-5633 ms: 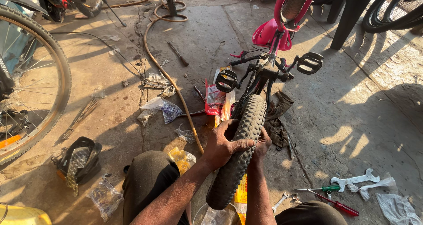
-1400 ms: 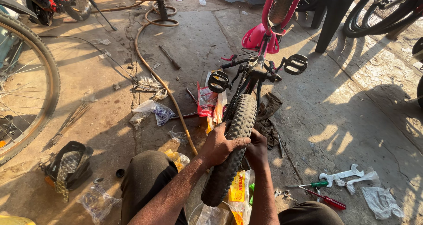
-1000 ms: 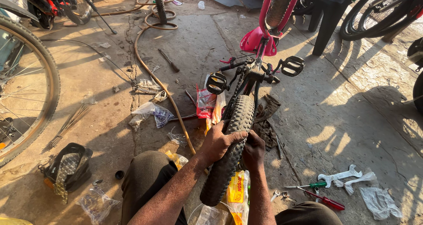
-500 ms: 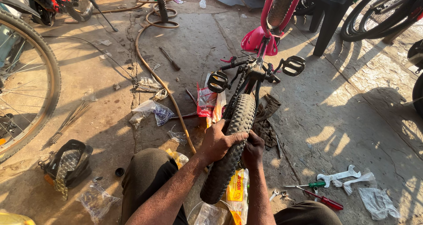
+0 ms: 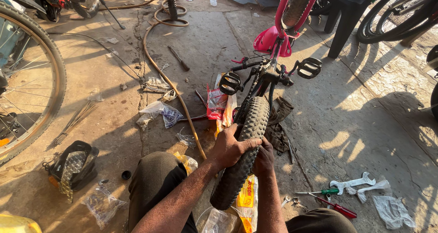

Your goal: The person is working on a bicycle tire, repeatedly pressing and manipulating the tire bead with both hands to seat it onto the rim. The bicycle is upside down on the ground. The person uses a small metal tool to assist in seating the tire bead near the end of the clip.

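A small pink bicycle (image 5: 279,37) lies upturned in front of me, its knobby black rear tyre (image 5: 242,146) pointing toward my lap. My left hand (image 5: 230,147) is clasped over the top and left side of the tyre. My right hand (image 5: 264,156) grips the tyre's right side, partly hidden behind it. Two black pedals (image 5: 229,83) stick out either side above the tyre. My knees frame the wheel at the bottom.
White spanners (image 5: 355,186) and screwdrivers (image 5: 333,207) lie on the concrete at right. An orange hose (image 5: 169,78) runs across the ground. A large bicycle wheel (image 5: 32,78) stands at left, a black saddle (image 5: 73,167) beside it. Plastic wrappers and a dark rag (image 5: 276,123) litter the middle.
Both hands have stayed clamped on the tyre, shifting slightly along it. The view has drifted a little; nothing was let go.
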